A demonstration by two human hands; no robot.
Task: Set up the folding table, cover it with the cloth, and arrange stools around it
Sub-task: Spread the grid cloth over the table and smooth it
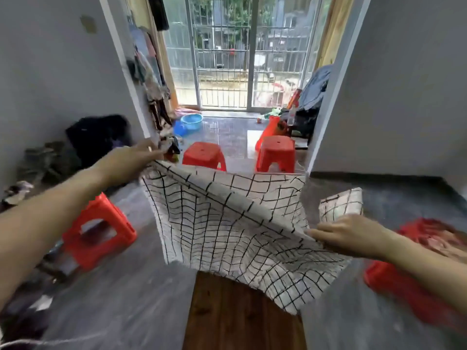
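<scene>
Where the view drops nearest the wearer, a bare strip of dark brown wooden tabletop [242, 314] shows at bottom centre, its far part hidden under a white cloth with a thin black grid pattern [227, 223]. The cloth is held up in the air, spread between both hands, its lower edge draping down onto the table.

Right hand [353, 236]: low at the cloth's right edge, fingers curled over the fabric, pinching it; a folded-back corner of cloth stands up just behind the knuckles. Left hand [131, 155]: reaches farther out and higher, fingers closed on the cloth's far left corner. The exact grip is blurred.

Beside the table on the right, partly behind the right forearm, a red plastic stool [404, 286], blurred. On the left, a second red plastic stool with cut-out sides [98, 236], standing on the grey floor [121, 299] below the left forearm.

Beyond the cloth's upper edge, two more red plastic stools stand apart from each other: one at centre [203, 155], one to the right [276, 152], each with a small hole in the seat.

Against the left wall, a heap of dark clothing [96, 137]. Farther back, a light blue plastic basin [191, 120] on glossy tiles, clothes hanging along the left doorway, clutter on the right. At the far end, a glass sliding door with white metal bars [227, 59].
</scene>
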